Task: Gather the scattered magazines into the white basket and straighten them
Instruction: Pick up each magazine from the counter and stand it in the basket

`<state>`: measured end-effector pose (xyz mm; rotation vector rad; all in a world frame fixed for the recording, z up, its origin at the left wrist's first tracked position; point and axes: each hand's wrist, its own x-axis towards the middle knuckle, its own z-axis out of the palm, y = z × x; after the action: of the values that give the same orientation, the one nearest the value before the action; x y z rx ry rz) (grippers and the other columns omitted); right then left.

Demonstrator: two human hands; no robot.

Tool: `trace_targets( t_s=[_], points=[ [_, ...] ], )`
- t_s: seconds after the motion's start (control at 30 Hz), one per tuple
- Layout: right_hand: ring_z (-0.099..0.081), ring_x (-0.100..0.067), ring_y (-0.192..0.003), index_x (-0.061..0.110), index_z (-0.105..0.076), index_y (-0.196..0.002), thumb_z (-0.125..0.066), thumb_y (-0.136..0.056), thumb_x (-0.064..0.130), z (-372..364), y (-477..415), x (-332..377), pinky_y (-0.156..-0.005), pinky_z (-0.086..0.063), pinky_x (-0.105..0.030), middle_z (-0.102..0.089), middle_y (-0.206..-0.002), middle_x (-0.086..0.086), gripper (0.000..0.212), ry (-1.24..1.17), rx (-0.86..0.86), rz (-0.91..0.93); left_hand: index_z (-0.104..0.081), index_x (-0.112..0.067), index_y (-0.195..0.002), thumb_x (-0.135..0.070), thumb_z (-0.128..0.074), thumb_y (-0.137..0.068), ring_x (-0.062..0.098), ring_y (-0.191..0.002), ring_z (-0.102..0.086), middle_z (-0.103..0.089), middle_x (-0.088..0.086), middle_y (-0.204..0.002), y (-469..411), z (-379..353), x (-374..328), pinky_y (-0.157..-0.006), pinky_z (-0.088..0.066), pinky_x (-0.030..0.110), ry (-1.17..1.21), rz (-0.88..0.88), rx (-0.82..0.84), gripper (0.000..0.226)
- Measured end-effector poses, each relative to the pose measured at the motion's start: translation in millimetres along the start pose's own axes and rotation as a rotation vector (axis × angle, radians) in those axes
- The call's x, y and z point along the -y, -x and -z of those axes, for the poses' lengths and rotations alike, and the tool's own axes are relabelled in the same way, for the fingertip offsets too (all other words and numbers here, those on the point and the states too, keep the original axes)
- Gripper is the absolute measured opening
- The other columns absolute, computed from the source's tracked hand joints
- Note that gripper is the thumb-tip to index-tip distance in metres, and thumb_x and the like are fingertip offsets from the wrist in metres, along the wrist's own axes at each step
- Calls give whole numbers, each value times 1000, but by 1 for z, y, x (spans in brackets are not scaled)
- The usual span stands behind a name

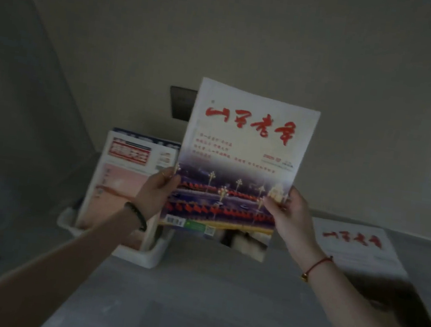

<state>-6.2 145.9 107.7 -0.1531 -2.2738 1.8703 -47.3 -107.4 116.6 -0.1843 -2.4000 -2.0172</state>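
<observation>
I hold a magazine (243,150) upright in the air, its white cover bearing red brush lettering above a night street photo. My left hand (156,191) grips its left edge and my right hand (288,214) grips its right edge. It hangs just right of and above the white basket (141,256), which stands on the grey table by the wall corner. At least two magazines (122,178) stand upright in the basket, the front one pinkish with a red banner. Another magazine (356,248) with the same red lettering lies flat on the table at the right.
The grey table (218,301) runs along a plain wall. A dark wall plate (181,102) sits behind the held magazine. The table's left edge drops to a dark floor at the lower left. The light is dim.
</observation>
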Motion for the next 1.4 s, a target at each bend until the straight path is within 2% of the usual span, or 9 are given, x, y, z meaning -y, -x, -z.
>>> trace_targets(
  t_s=[0.23, 0.47, 0.67, 0.87, 0.97, 1.03, 1.13, 1.27, 1.4],
  points=[
    [-57, 2, -75, 17, -56, -107, -63, -84, 14, -161, -19, 32, -51, -41, 0, -61, -94, 11, 24, 71, 4, 117, -53, 2, -114, -10, -48, -92, 38, -101, -55, -53, 14, -101, -24, 152, 22, -96, -43, 50, -182, 72, -222, 26],
    [-59, -8, -78, 14, -61, -105, -66, -82, 12, -236, -17, 13, -55, -36, -6, -64, -88, 6, 24, 201, 50, 27, -56, 2, -102, 1, -49, -89, 26, -92, -53, -57, 14, -95, -28, 207, 64, -86, -44, 41, -206, 225, -167, 15],
    [-61, -2, -80, 28, -55, -103, -69, -79, 15, -246, -4, -17, -53, -44, -5, -58, -83, 21, 31, 264, 66, -66, -53, -9, -99, 5, -60, -80, 22, -83, -46, -49, -4, -71, -31, 218, 92, -68, -42, 12, -392, 237, -57, 24],
    [-54, -18, -105, 48, -39, -92, -76, -70, 29, -242, -12, -26, -81, -53, -37, -51, -102, 13, 48, 296, 56, -79, -38, -22, -70, 7, -65, -75, 21, -82, -40, -37, -4, -67, -43, 228, 111, -58, -38, 9, -478, 316, 63, 39],
    [-42, -28, -123, 26, -27, -132, -78, -67, 38, -236, -26, -28, -98, -45, -46, -38, -133, -5, 84, 240, -9, -258, -45, -15, -96, -10, -76, -70, 25, -95, -49, -50, 1, -87, -57, 235, 113, -79, -40, 31, -531, 323, 106, 41],
    [-39, -30, -128, 19, -9, -144, -76, -71, 31, -235, -39, -27, -102, -41, -44, -34, -143, -8, 100, 81, 82, -380, -31, -12, -132, -22, -77, -69, 29, -120, -45, -49, 8, -124, -70, 233, 109, -98, -38, 39, -373, 341, 45, 79],
    [-58, -29, -112, 14, -31, -138, -74, -73, 23, -237, -55, -22, -94, -49, -51, -55, -130, -10, 78, -97, 186, -374, -20, -18, -140, -41, -76, -64, 23, -118, -49, -44, 4, -139, -91, 216, 102, -103, -36, 39, -83, 415, 55, 98],
    [-65, -17, -97, 22, -61, -105, -75, -73, 21, -242, -67, -26, -81, -57, -38, -67, -113, -4, 35, -46, 259, -293, -48, -17, -124, -36, -64, -77, 13, -101, -57, -55, 6, -127, -106, 199, 106, -79, -46, 20, 32, 469, 164, 52],
    [-70, -9, -86, 22, -64, -99, -77, -71, 15, -246, -70, -36, -67, -59, -27, -70, -104, 0, 32, -101, 184, -235, -58, -38, -92, -39, -68, -71, -4, -78, -61, -64, -10, -98, -111, 200, 120, -69, -49, 14, 50, 363, 180, 24]
  ],
)
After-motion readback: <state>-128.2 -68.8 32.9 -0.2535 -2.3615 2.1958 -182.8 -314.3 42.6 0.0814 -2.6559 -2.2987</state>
